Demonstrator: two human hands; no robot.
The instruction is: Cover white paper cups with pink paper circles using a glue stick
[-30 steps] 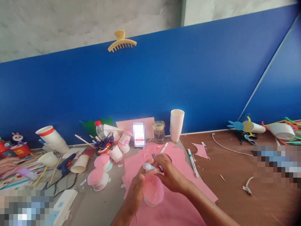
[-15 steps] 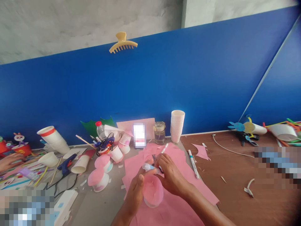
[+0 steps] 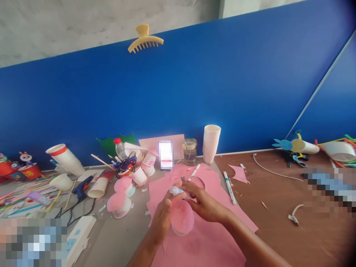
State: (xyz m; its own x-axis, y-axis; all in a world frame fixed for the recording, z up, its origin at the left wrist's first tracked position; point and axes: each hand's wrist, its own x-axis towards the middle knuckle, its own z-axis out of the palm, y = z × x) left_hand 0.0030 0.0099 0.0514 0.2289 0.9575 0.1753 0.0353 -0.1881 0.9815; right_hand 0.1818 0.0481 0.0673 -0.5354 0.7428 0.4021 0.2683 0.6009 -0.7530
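My left hand [image 3: 161,217] is closed around the side of a paper cup [image 3: 182,219] whose visible top is covered in pink paper. A small clear tube with a blue label [image 3: 177,191] lies across its fingers above the cup. Reaching in from the right, my right hand [image 3: 201,200] has its fingers stretched over the far side of the cup, their tips beside the tube; whether they grip it I cannot tell. Just behind that hand, scissors [image 3: 204,182] lie on stacked pink paper sheets [image 3: 205,244], partly hidden by the fingers.
Pink-topped cups [image 3: 119,204] stand left, near a blue glue gun [image 3: 82,187] and a power strip [image 3: 80,235]. A lit phone [image 3: 165,154], a glass jar [image 3: 190,152] and stacked paper cups [image 3: 211,144] line the blue partition [image 3: 178,85]. A marker [image 3: 229,188] lies right.
My right hand has let go of the scissors, which now lie behind it, and has moved left to the tube. My left hand keeps the cup. The view has tilted down slightly.
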